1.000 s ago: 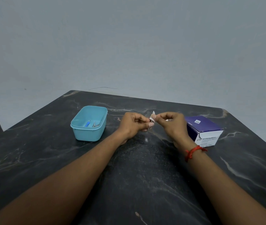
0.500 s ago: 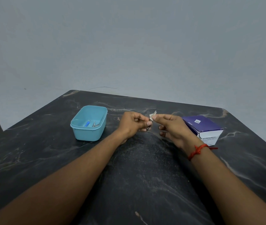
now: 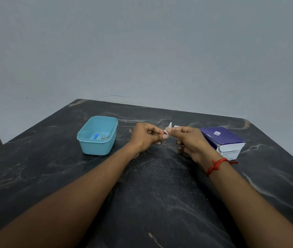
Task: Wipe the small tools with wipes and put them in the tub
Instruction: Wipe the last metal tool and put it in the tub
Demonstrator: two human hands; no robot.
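I see both hands meeting over the middle of the dark marble table. The left hand is curled, thumb and forefinger pressed on a small tool of which only a sliver shows below the thumb (too small for me to name it or read its long axis with any confidence). The right hand pinches a white wipe against that tool, the wipe's corner poking up at 12 o'clock.

The tub sits at 9 o'clock from the hands, near the left hand and clear of it, with two tools already lying in it, one with a blue handle. I judge the left hand better placed for the drop: a short sideways carry. The purple box lies at 3 o'clock, just beside the right wrist with its red thread. Both forearms stretch forward, converging, wrists low over the stone.
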